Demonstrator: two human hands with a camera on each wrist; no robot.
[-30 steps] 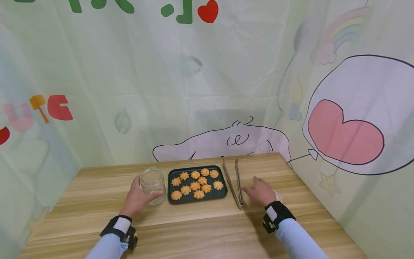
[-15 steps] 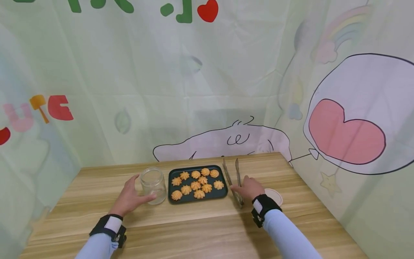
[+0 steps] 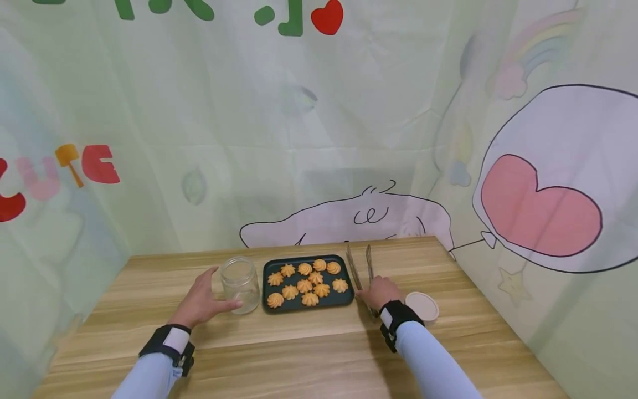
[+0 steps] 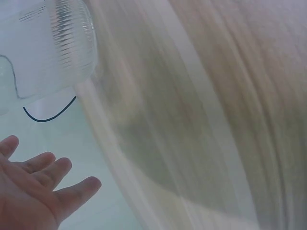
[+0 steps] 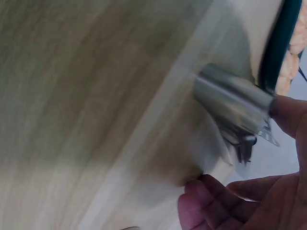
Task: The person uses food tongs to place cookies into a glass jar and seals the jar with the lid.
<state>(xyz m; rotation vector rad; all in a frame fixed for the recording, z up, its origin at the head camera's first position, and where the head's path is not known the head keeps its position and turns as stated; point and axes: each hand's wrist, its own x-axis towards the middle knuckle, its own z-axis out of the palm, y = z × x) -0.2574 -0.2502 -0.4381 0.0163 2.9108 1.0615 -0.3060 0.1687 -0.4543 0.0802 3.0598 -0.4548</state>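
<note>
A clear glass jar (image 3: 240, 285) stands upright left of the tray. Beside it is my left hand (image 3: 199, 302), with thumb and fingers spread and the thumb overlapping the jar's lower side in the head view. In the left wrist view, those fingers (image 4: 55, 170) stay apart from the glass. Metal tongs (image 3: 354, 269) lie with their arms spread, tips toward the wall. My right hand (image 3: 380, 292) grips them near the hinged end. In the right wrist view, the thumb (image 5: 288, 115) touches one side of the tongs (image 5: 235, 98), and curled fingers lie at the other.
A dark tray (image 3: 308, 309) bearing several piped cookies (image 3: 304, 286) sits between jar and tongs. A round whitish lid (image 3: 422, 306) lies right of my right hand. Behind the wooden table (image 3: 279, 360) hangs a printed cloth (image 3: 239, 111).
My left hand has drawn back slightly to the left from the jar. The right hand has moved left onto the tongs, leaving the round lid in plain view.
</note>
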